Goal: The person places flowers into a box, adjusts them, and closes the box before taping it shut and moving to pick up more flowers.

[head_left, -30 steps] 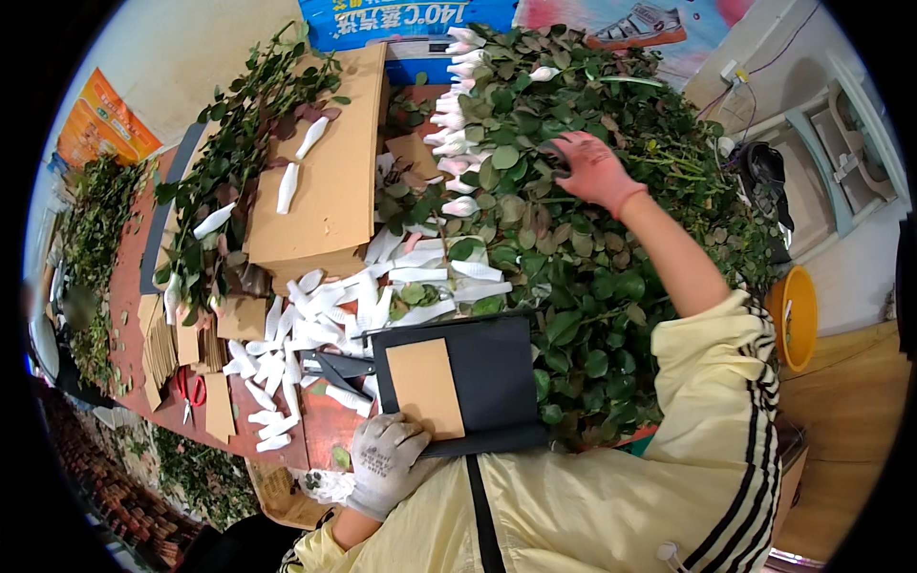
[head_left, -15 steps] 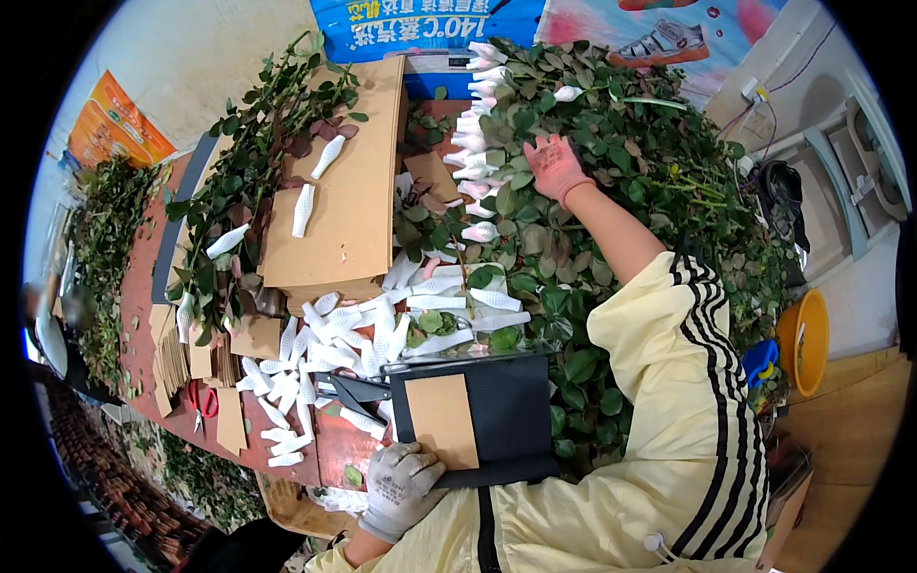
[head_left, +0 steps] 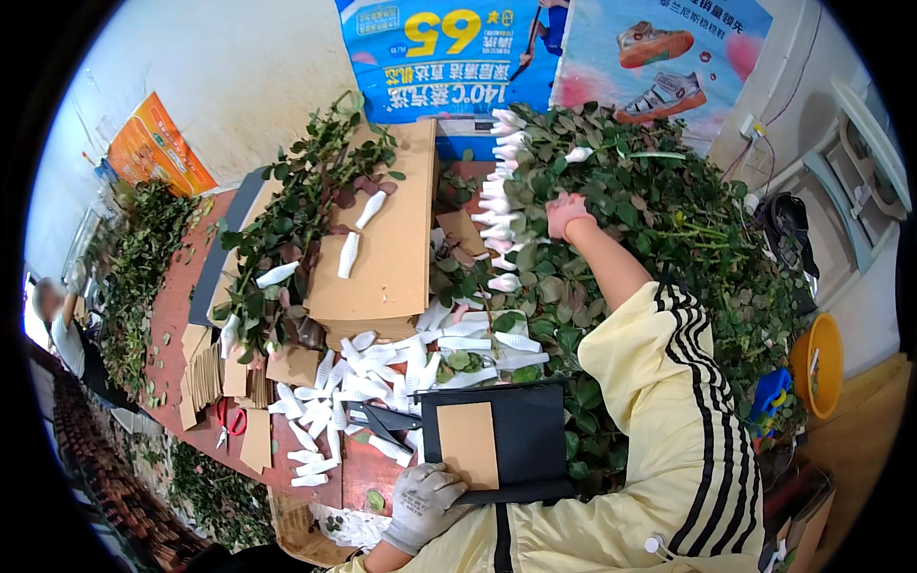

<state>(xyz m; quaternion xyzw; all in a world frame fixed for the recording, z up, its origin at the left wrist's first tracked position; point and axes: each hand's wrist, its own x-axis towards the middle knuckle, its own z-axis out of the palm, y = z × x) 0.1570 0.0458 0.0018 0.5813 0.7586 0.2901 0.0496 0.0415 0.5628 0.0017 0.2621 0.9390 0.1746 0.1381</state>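
Note:
My right hand (head_left: 570, 217), in a pink glove, reaches into a large heap of leafy rose stems (head_left: 659, 229). Its fingers are curled in, the tips hidden among leaves. Along the heap's left side the flower heads wear white mesh sleeves (head_left: 503, 284). My left hand (head_left: 425, 506), in a grey-white glove, is closed at the near left corner of a black board (head_left: 530, 430). On that board lies a small cardboard sheet (head_left: 468, 444), its lower end next to my left fingers. Black-handled scissors (head_left: 382, 418) lie left of the board, beside many loose white mesh sleeves (head_left: 377, 372).
A stack of large cardboard sheets (head_left: 382, 277) stands at the back, with leafy stems across its left side. Red-handled scissors (head_left: 227, 422) lie left, near cardboard pieces (head_left: 256, 441). An orange basin (head_left: 817, 365) is at the right. Another person (head_left: 65, 329) shows at far left.
The view has tilted up, so the scene sits lower and further right. My right fingers, spread on the leaves before, are now curled in. My left hand stays at the board's corner.

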